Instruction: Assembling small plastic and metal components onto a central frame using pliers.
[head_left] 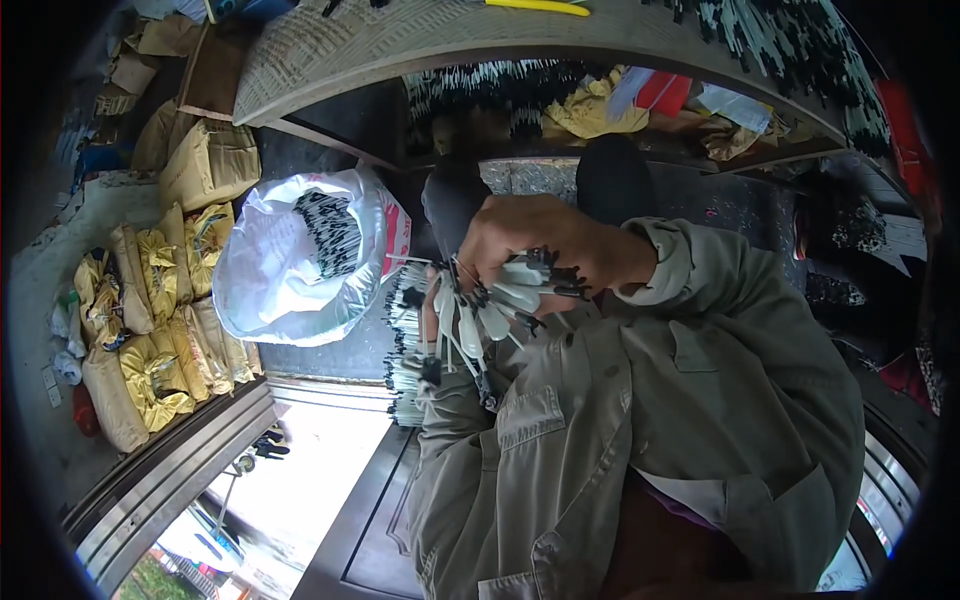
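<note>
My right hand point(530, 235) is closed around a loose bundle of slim pale sticks point(470, 325) with black ends, which fan out below and to the right of the fist. My left hand point(431, 315) is at the left side of the bundle, mostly hidden behind the sticks; its visible fingers look curled against them. Just left of that hand, a dense stack of similar pale sticks point(403, 375) lies close to my left sleeve. Further left stands an open white plastic sack point(245, 290), with more black-tipped sticks point(332, 235) inside.
Above my knees runs a worktable point(330, 50) bearing a yellow tool handle point(540, 7) and heaped sticks point(770, 50). A shelf beneath holds more sticks and yellow wrapping point(598, 108). Paper-wrapped packets point(155, 360) and a cardboard box point(208, 165) are at the left, near a doorway.
</note>
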